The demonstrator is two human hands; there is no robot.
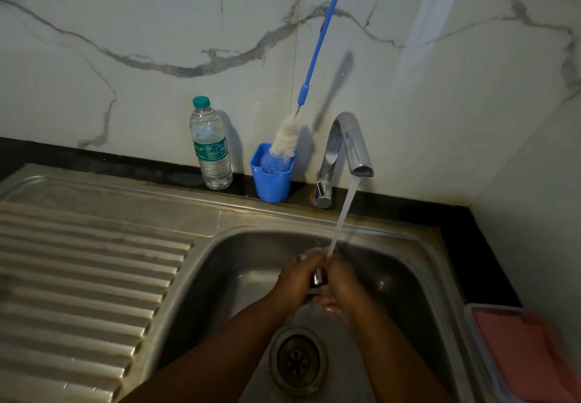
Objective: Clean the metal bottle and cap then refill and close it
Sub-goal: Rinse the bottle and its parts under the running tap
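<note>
Now our left hand (pixel 297 280) and right hand (pixel 341 286) grip the wet cap (pixel 318 276) between them; it may slip toward the drain (pixel 298 361) below.

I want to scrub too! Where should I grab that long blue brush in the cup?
Take the bottle brush by its thin blue handle, about halfway up, reaching from the front. The bristle head sits down in the blue cup, and the handle leans up toward the wall, so its front is the free side. Lift it along its lean so the cup probably won't tip.
</note>
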